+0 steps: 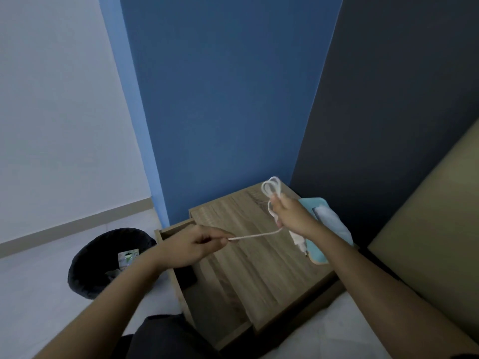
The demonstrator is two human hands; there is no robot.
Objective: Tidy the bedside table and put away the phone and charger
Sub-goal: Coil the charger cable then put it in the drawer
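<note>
My right hand [293, 216] holds several white loops of the charger cable [270, 187] above the wooden bedside table [233, 216]. The white plug block [298, 240] hangs below that hand. A free length of cable runs left to my left hand [191, 246], which pinches its end between thumb and fingers. The phone in a light blue case [321, 213] lies on the table's right side, partly behind my right hand and forearm. The table's drawer [215, 301] is pulled open under my left hand.
A black waste bin [88, 268] with some packaging in it stands on the floor left of the table. A blue wall rises behind the table and a dark wall to the right. A beige bed edge [427, 242] borders the table on the right.
</note>
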